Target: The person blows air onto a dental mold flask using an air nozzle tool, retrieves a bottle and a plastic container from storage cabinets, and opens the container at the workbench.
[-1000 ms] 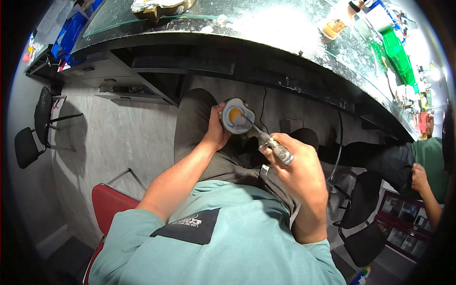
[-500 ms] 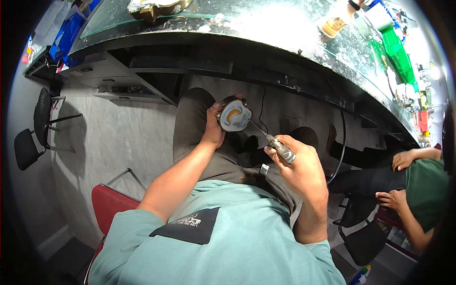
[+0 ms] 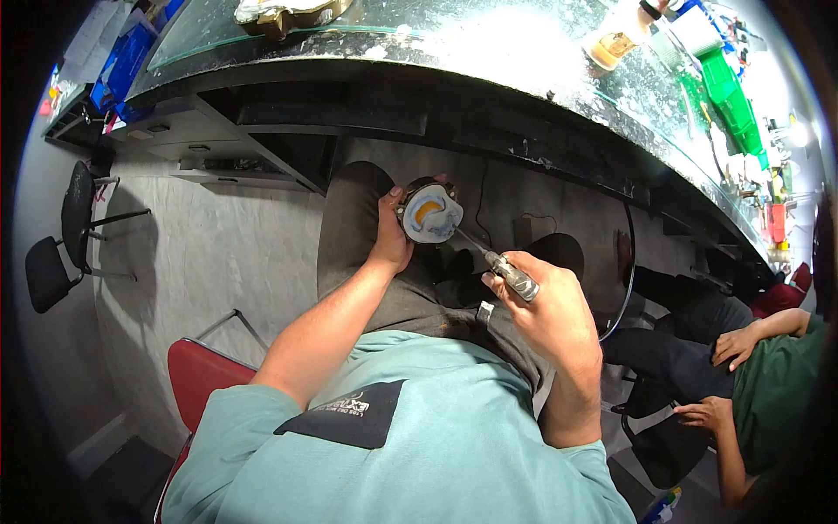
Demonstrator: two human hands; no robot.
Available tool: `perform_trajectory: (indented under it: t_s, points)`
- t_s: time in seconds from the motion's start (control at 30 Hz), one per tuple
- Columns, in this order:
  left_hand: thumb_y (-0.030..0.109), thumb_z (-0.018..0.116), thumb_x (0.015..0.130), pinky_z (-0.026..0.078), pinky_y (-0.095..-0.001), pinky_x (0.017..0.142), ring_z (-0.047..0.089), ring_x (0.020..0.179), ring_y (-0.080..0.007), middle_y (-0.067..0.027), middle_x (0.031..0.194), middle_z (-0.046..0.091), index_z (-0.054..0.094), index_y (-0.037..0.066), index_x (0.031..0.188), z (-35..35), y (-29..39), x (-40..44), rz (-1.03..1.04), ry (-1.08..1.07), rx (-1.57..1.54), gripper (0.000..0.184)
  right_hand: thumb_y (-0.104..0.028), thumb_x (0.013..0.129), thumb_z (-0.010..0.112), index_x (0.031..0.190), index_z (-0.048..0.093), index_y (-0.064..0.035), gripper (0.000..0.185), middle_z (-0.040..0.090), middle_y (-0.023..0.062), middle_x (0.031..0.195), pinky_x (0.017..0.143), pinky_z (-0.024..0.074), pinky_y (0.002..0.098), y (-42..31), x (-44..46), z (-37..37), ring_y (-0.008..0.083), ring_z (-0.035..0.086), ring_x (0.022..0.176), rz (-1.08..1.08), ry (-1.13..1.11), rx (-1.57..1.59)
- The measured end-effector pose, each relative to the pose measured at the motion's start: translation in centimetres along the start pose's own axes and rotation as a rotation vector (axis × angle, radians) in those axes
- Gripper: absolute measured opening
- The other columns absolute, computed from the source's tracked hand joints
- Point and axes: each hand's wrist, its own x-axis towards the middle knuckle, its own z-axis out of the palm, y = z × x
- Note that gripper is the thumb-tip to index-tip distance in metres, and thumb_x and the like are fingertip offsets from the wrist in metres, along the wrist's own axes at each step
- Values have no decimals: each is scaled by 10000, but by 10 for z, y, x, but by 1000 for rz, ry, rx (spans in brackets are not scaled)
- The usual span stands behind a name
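Centrally, I see my left hand [image 3: 395, 234] holding a round piece [image 3: 419, 229] above my lap, between the dark-trousered knees and in front of the tabletop [image 3: 384, 45]. The grip there is narrow, closed on the side of the piece, with the thumb and fingers at its edge. Its pale face, whitish with blue-grey streaks, is turned toward my camera and carries a curved orange-yellow patch [image 3: 427, 210]; a darker, brass-toned rim shows around part of it.

My right hand [image 3: 559, 310] comes in from the other side, its grip wrapped around the thick, silvery, mottled handle of a tool [image 3: 515, 278]. The thin shaft points up and to the left, its tip at the lower right edge of the round piece; I cannot tell whether the two touch.

Beyond both hands, the glass-topped tabletop is spotted with white residue and brightly glared. On it, a brass-coloured piece with white material [image 3: 292, 17] sits toward the left, a bottle with amber contents [image 3: 611, 48] toward the right, and a green bin [image 3: 733, 105] farther right. A red chair [image 3: 208, 377] stands at my left and a black chair [image 3: 54, 249] farther off. At my right sits another person in a green shirt [image 3: 777, 375], hands near their lap.
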Motion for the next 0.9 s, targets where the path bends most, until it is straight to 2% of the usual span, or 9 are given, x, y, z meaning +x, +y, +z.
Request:
perform_trajectory:
  t_s: [0.83, 0.9]
  points:
    - [590, 319, 1027, 444, -400, 1100, 632, 1238, -287, -154, 1340, 678, 585, -11, 1434, -6, -6, 0, -9, -9, 32, 773, -189, 924, 744, 1028, 682, -22, 206, 720, 175, 914, 728, 557, 455, -10, 1, 13, 397, 706, 858, -109, -56, -28]
    - [588, 321, 1028, 442, -399, 1102, 630, 1241, -289, -154, 1345, 676, 587, -12, 1432, -8, -9, 0, -13, -3, 16, 771, -185, 922, 745, 1025, 679, -20, 205, 718, 175, 908, 725, 557, 456, -8, 1, 17, 396, 705, 852, -132, -2, 26]
